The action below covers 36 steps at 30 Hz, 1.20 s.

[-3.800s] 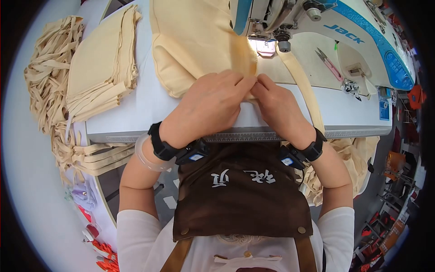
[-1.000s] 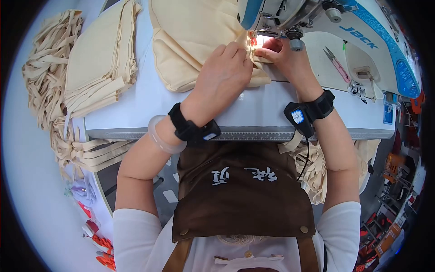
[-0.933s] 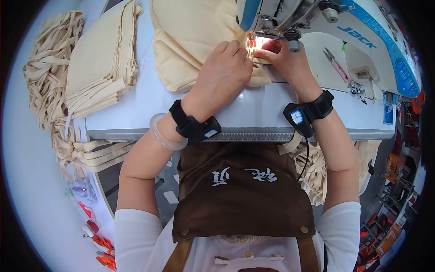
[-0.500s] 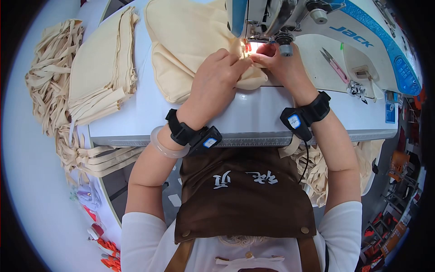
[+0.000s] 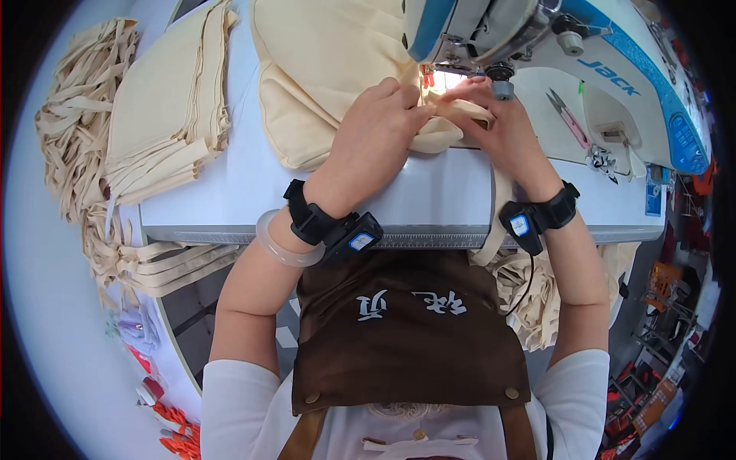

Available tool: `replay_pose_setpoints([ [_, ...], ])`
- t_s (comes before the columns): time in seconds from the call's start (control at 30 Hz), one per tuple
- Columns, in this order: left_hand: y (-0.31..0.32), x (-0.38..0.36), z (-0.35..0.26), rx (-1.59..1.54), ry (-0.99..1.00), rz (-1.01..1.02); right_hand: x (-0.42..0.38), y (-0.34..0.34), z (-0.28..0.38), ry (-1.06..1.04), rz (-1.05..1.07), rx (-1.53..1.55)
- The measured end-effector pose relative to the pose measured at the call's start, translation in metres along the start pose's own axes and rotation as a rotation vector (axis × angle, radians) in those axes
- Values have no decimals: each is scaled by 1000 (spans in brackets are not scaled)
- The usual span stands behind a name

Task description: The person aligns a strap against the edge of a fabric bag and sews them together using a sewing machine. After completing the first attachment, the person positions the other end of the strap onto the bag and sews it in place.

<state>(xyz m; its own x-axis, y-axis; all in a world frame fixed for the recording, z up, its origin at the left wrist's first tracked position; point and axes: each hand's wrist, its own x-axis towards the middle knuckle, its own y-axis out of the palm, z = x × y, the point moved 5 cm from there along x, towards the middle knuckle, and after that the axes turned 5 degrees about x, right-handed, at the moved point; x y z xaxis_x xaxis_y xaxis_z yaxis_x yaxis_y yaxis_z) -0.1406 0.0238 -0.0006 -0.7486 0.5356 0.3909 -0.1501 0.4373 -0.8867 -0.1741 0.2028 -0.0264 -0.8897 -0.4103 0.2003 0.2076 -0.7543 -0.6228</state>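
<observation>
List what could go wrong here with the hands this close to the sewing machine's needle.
1. The right hand and left hand press the cream fabric right beside the needle area of the sewing machine; a fingertip could slip under it.
2. The strap hangs off the table edge and might drag the seam askew.
3. The snips lie near the right wrist and could be knocked.
</observation>
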Motion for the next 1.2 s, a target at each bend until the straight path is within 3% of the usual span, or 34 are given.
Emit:
replay_pose_setpoints([
  [0.47,5,-1,3,9,13,16,5,5,6,-258,-95,-326],
  [0.57,1,1,-1,60,35,55,6,5,7,-245,-67,-308],
  [0.67,1,1,-2,80,52,60,0,3,-7,-92,-34,-269],
  [0.77,2,1,-1,60,35,49,-5,-4,0,-116,-95,-259],
  [0.87,1,1,-1,51,17,64,-6,-6,25,-114,-54,-468],
  [1.07,0,2,0,50,19,82,7,-6,13,-250,-21,-255],
  [1.2,-1,2,-1,42,15,89,7,-2,18,-204,-11,-232],
])
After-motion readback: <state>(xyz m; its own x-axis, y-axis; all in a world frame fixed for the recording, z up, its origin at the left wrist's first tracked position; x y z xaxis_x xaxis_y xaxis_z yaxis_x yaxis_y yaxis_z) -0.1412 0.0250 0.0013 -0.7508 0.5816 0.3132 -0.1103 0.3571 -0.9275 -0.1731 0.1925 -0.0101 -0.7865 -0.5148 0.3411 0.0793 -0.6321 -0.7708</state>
